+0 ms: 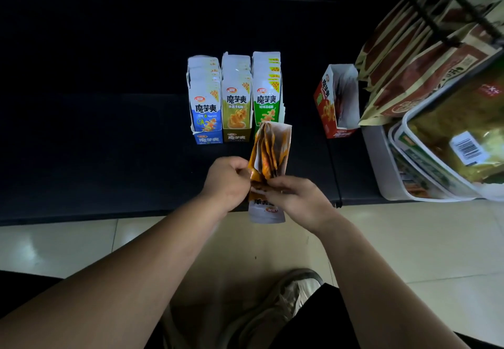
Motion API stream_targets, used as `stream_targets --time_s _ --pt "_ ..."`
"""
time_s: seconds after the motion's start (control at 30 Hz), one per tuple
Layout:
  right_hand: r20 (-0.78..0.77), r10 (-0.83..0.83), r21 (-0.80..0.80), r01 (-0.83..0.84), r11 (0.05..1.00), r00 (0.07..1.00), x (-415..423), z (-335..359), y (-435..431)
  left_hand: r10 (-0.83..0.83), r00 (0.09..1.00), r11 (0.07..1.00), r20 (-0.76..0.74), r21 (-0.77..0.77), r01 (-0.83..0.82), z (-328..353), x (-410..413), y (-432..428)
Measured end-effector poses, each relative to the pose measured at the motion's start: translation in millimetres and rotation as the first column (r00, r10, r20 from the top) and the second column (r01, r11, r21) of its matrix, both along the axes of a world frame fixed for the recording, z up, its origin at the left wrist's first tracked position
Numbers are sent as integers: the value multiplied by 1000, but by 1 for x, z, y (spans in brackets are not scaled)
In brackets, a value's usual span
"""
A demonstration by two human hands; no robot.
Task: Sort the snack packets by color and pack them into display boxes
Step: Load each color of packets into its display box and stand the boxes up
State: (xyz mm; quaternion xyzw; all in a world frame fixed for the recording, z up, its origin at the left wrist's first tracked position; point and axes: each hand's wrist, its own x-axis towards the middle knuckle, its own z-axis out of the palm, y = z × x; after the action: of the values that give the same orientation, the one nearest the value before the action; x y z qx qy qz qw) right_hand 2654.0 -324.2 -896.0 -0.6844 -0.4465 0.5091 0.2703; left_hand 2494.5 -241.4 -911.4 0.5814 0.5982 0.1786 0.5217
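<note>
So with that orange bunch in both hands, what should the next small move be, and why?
Probably carry the orange packets, held by the left hand and right hand, right to the red box. It looks empty, while the blue, olive and green boxes are full.

Desk black; three display boxes at 12 o'clock: blue box with blue-and-white packets, olive box with olive-and-white packets, green packets with yellow corner tags; red box at 2 o'clock, white inside; held bundle of packets orange-and-white with dark print; floor cream tile.
</note>
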Motion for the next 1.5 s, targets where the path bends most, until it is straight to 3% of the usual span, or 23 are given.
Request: stream_targets --time_s 0.1,0.27,0.43,0.57,0.73,0.83,0.9,0.97,1.1,1.2,1.3,1.5 --pt "-7 -47 -18 46 999 999 -2 -4 -1 181 981 983 67 27 -183 13 0 4" --pt "21 32 -62 -31 998 999 -8 -3 2 449 851 889 271 -45 -455 28 -15 14" --pt "-70 -76 -24 75 997 995 -15 5 6 515 822 836 242 71 -544 41 -35 21" --pt "-57 -123 77 128 989 991 -20 8 5 619 755 777 216 -31 -629 37 -44 19" --pt "-221 -127 166 166 972 967 -25 32 10 640 751 767 160 -190 -613 23 -47 17" --pt "-212 -273 168 310 936 938 -23 36 17 647 712 759 271 -313 -571 21 -39 15" --pt "-285 -394 100 436 894 873 -21 42 20 648 681 756 341 -395 -522 21 -32 11" --pt "-331 -396 128 457 880 856 -19 47 20 611 722 776 325 -423 -468 20 -28 5" --pt "-279 -228 232 295 927 933 -14 58 17 509 842 807 177 -439 -395 16 -26 -2" --pt "-231 -274 243 328 913 934 -9 61 19 406 906 838 119 -443 -317 18 -26 -5" --pt "-202 -379 244 421 874 903 -4 61 21 371 917 842 145 -469 -266 23 -26 -9" --pt "-319 -474 185 544 818 821 -9 63 25 364 908 850 209 -472 -233 30 -24 -8"
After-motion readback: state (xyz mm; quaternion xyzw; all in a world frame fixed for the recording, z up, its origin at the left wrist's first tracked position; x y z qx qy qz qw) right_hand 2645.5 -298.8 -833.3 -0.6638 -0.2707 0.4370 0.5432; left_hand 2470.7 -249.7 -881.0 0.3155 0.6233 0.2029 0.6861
